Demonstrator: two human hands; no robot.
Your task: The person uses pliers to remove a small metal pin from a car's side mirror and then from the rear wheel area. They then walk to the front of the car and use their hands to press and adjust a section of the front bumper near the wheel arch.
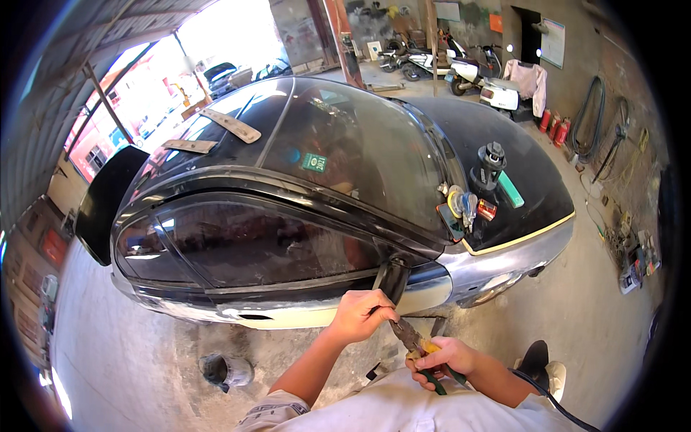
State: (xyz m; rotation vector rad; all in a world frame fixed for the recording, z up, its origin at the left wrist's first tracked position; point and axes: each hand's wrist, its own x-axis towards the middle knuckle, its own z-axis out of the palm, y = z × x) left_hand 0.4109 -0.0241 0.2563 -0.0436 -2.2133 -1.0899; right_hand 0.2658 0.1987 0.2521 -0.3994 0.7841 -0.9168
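My left hand (pixel 358 317) is closed at the tip of a pair of worn metal pliers (pixel 405 337), just in front of the car's black side mirror (pixel 392 277); what its fingers pinch is too small to make out. My right hand (pixel 446 360) grips the pliers' green handles, with something yellow among its fingers. Beyond both hands stands a dark car (pixel 273 245) with bare, light patches along its lower side.
On the bonnet (pixel 518 122) lie a sander (pixel 464 205), a black cylindrical tool (pixel 491 162) and a green block (pixel 509 189). A bucket (pixel 230 371) stands on the floor (pixel 144 367). Scooters (pixel 461 79), fire extinguishers (pixel 558 129) and coiled hoses (pixel 590 122) line the back and right.
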